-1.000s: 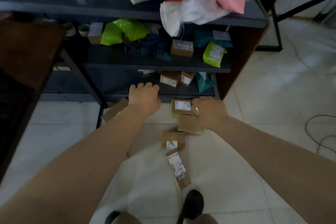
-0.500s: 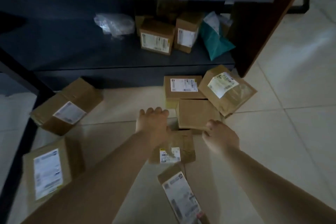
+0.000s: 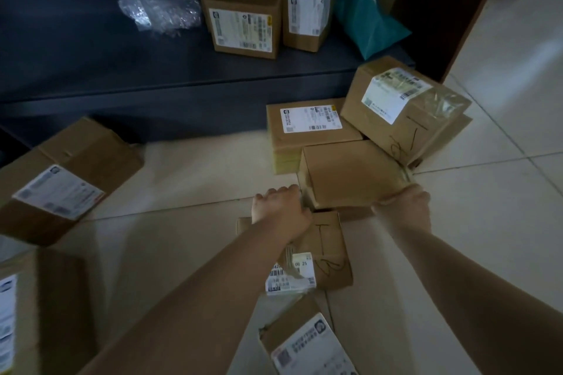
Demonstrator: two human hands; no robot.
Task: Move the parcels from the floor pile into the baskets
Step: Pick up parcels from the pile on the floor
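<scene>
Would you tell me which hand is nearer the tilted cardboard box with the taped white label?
Right. The right hand is just below that box; the left hand is further left.

Matt brown cardboard parcels (image 3: 350,176) w/ glossy tape, smooth glossy floor tiles (image 3: 502,192), crinkly clear plastic wrap (image 3: 158,11).

Two bare forearms are seen, entering from the lower edge and narrowing toward the wrists. No sleeve, glove, watch, ring or band is worn on either arm, as far as can be made out in the dim light. The left hand (image 3: 280,210) is shown from the back, with its knuckles forming a rounded ridge. The right hand (image 3: 405,207) is likewise shown from the back. Fingernails cannot be made out.
</scene>
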